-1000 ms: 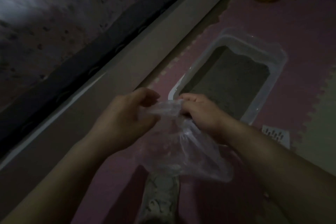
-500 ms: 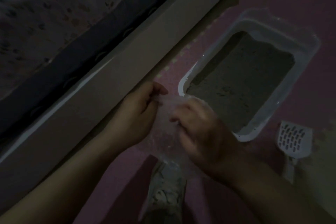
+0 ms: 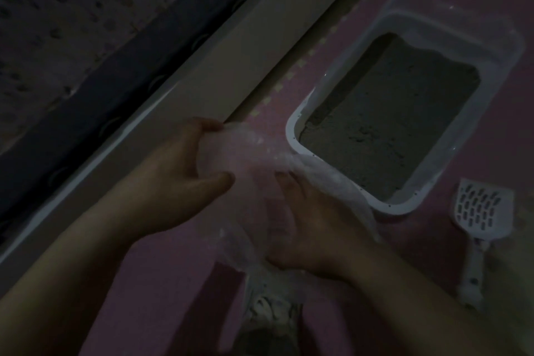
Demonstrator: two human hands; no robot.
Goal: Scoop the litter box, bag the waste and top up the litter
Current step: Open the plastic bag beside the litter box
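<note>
A thin clear plastic bag (image 3: 254,153) is spread between my hands above the pink floor mat. My left hand (image 3: 179,179) pinches the bag's rim at its far left edge. My right hand (image 3: 303,222) is inside the bag, fingers spread and seen blurred through the film. A white rectangular litter box (image 3: 291,133) filled with grey litter (image 3: 387,124) lies just beyond the bag, to the right. A white slotted scoop (image 3: 482,211) lies on the mat, right of the box's near corner.
A pale bed frame rail (image 3: 231,61) and dark patterned bedding (image 3: 86,37) run diagonally along the left. The pink foam mat (image 3: 173,283) covers the floor. A light shoe (image 3: 268,306) shows under the bag at the bottom.
The view shifted, bringing the scoop fully in sight. My right hand has gone from gripping the bag's top to reaching inside it, and the bag's mouth has widened.
</note>
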